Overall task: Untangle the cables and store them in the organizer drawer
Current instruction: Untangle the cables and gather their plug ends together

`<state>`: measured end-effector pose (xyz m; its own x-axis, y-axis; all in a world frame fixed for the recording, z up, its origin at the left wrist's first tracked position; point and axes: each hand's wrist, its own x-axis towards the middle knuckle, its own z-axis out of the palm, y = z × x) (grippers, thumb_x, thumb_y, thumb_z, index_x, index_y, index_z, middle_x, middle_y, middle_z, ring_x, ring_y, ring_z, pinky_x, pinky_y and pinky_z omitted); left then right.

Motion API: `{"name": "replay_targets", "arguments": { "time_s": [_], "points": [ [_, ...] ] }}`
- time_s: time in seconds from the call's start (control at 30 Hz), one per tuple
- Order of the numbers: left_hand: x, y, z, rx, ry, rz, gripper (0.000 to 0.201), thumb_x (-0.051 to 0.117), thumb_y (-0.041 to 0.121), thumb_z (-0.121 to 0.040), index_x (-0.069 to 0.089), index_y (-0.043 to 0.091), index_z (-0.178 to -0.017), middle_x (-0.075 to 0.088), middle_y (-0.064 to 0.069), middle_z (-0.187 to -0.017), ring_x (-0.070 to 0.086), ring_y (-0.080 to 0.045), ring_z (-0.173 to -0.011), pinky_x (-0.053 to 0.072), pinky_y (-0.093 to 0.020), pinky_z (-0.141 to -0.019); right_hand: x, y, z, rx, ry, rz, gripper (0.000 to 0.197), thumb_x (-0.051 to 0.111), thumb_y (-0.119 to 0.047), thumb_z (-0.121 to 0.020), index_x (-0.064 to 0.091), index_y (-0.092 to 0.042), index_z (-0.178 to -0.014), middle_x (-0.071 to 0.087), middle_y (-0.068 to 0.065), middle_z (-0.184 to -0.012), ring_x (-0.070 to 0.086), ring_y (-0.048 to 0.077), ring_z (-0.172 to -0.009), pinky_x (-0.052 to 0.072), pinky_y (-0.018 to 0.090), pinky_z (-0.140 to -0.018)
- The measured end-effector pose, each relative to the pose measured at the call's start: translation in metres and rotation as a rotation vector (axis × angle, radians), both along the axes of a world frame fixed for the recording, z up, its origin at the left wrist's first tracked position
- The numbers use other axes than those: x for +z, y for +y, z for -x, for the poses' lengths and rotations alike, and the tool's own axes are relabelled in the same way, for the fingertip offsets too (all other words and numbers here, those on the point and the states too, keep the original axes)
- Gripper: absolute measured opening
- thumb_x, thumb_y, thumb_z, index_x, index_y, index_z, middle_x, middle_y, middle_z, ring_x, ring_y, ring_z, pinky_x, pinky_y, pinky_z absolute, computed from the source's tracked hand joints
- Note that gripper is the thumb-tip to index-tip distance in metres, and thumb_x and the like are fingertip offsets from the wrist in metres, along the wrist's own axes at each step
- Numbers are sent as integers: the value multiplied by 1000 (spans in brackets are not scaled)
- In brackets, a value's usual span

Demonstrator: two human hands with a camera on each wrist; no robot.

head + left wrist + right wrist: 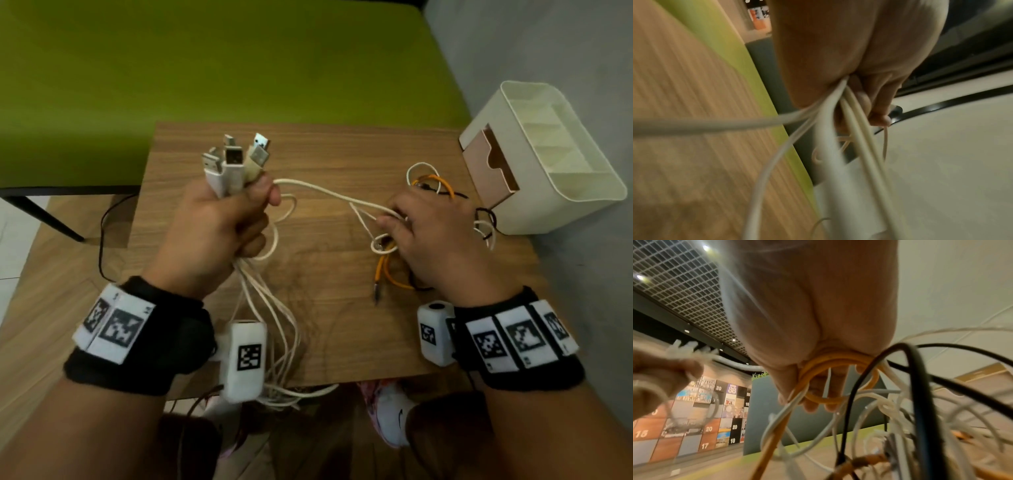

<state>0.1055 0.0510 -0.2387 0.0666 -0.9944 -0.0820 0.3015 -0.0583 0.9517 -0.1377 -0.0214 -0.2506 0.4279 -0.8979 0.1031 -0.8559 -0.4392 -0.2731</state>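
My left hand grips a bunch of white USB cables in a fist above the wooden table, plugs pointing up. Their cords hang below the fist and over the table's near edge; in the left wrist view the cords run out of the closed palm. One white cord stretches across to my right hand, which holds a tangle of orange cable, white loops and black cable. In the right wrist view the fingers curl round the orange cable. The cream organizer stands at the far right, its tan drawer pulled out.
A green bench or sofa lies beyond the table. A black cord trails on the floor at the left. Shoes show under the table's near edge. A grey wall stands behind the organizer.
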Motion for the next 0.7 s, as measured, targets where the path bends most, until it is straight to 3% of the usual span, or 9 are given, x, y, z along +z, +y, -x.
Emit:
{"name": "replay_targets", "arguments": {
  "time_s": [0.07, 0.13, 0.23, 0.3, 0.37, 0.47, 0.57, 0.7],
  "points": [
    [-5, 0, -1, 53, -144, -59, 20, 55, 16, -94, 58, 8, -76, 25, 5, -49, 19, -8, -40, 16, -20, -41, 3, 1, 0, 16, -70, 7, 12, 56, -33, -97, 61, -23, -95, 56, -11, -95, 53, 15, -98, 23, 35, -89],
    [-11, -2, 1, 100, -323, -135, 21, 56, 12, -96, 62, 7, -77, 28, 6, -46, 22, -9, -39, 20, -21, -43, 5, 4, -6, 68, -246, -50, 12, 59, -30, -95, 66, -21, -98, 61, -12, -93, 58, 14, -93, 37, 45, -94],
    [-20, -4, 2, 77, -616, -183, 16, 63, 20, -92, 72, 12, -83, 56, 1, -49, 42, -12, -41, 31, -29, -47, 5, 6, -8, 113, -408, -47, 18, 57, -33, -94, 70, -22, -100, 62, -17, -88, 61, 9, -88, 46, 55, -85],
    [-21, -4, 6, 61, -755, -169, 20, 64, 27, -90, 71, 10, -83, 67, -9, -67, 53, -16, -51, 40, -37, -53, 1, 4, -7, 165, -347, 34, 26, 52, -37, -93, 72, -24, -99, 60, -17, -87, 60, 12, -89, 41, 50, -85],
    [-20, -4, 14, 80, -865, -151, 26, 61, 25, -92, 62, 10, -70, 57, -3, -58, 46, -12, -49, 35, -33, -52, -3, 6, -9, 212, -214, 128, 29, 49, -39, -91, 74, -24, -95, 62, -13, -84, 60, 19, -86, 27, 38, -80],
    [-14, -3, 31, 96, -1040, -73, 33, 58, 25, -93, 49, 24, -62, 54, 7, -59, 51, -14, -55, 32, -31, -51, -8, 15, -20, 258, -82, 215, 28, 51, -37, -89, 75, -24, -86, 62, -9, -79, 57, 22, -80, 22, 38, -75],
    [-14, -3, 43, -22, -1084, 30, 36, 59, 21, -91, 46, 35, -61, 55, 13, -62, 54, -10, -61, 32, -30, -53, -7, 20, -30, 289, -105, 270, 25, 51, -33, -90, 70, -22, -79, 60, -8, -77, 54, 21, -76, 20, 36, -72],
    [-17, -5, 34, -64, -1017, 72, 21, 62, 21, -90, 63, 16, -69, 64, 3, -65, 59, -14, -62, 43, -41, -58, -3, 21, -28, 292, -193, 296, 19, 56, -29, -92, 71, -19, -89, 62, -6, -82, 56, 21, -77, 25, 38, -72]
  ]
}}
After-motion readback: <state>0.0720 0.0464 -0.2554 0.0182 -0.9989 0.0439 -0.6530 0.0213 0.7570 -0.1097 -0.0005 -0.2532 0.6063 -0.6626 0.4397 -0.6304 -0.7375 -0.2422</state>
